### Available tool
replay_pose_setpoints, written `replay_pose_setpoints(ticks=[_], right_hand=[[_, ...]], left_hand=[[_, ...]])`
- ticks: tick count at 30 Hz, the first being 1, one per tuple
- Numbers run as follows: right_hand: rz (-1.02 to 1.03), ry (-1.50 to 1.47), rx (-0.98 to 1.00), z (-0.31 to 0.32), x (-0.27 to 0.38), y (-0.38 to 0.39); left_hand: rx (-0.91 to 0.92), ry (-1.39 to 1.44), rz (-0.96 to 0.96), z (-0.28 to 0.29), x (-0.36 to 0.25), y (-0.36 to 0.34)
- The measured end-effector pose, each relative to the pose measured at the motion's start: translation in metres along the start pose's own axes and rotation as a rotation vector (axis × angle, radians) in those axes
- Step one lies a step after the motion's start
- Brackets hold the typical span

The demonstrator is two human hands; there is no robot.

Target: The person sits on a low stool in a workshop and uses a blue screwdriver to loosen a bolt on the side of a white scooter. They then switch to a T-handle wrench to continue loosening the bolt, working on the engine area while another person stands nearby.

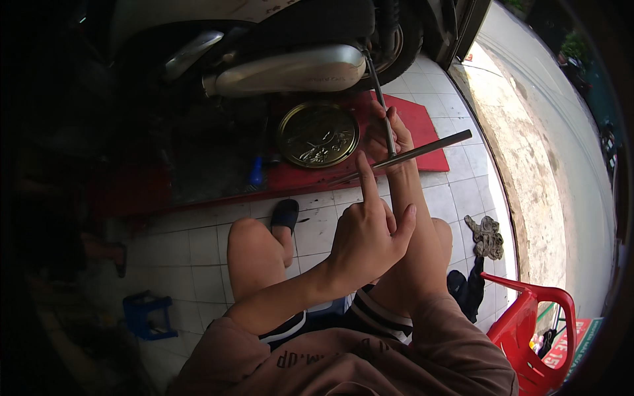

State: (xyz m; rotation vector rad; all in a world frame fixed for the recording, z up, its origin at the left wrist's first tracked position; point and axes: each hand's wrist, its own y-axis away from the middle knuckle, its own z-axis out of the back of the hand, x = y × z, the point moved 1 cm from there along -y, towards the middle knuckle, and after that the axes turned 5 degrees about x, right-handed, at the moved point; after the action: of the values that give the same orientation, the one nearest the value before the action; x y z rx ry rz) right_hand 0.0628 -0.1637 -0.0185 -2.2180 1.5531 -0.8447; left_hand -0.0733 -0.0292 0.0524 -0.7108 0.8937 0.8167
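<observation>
A steel T-handle wrench [432, 146] reaches from the motorbike's silver engine cover [297, 69] towards me. Its shaft meets the rear of that cover, beside the wheel; what the tip sits on is too dark to make out. My right hand [389, 138] is closed loosely around the shaft, just beyond the crossbar. Nearer to me, my left hand [370, 234] holds nothing. Its index finger points up against the left part of the crossbar, the thumb stands apart, and the other fingers are curled.
Beneath the bike lies a red platform [422, 122] with a round metal tray [318, 134] and a blue object [256, 171] on it. A blue stool [149, 315] stands at left, a red chair [535, 323] at right. Crumpled rags [485, 237] lie on the tiles. Another person's foot shows at far left.
</observation>
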Motion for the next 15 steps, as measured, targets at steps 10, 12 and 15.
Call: replay_pose_setpoints(ticks=[10,12,15], right_hand=[[0.15,0.097,-0.254,0.003,-0.009,-0.004],[0.097,0.041,-0.146,-0.002,-0.006,-0.007],[0.075,0.032,-0.112,-0.011,-0.011,-0.013]], left_hand=[[-0.072,0.031,-0.186,0.005,-0.015,-0.009],[-0.056,0.038,-0.066,0.007,-0.005,0.007],[0.171,0.019,-0.111,-0.007,0.004,0.003]])
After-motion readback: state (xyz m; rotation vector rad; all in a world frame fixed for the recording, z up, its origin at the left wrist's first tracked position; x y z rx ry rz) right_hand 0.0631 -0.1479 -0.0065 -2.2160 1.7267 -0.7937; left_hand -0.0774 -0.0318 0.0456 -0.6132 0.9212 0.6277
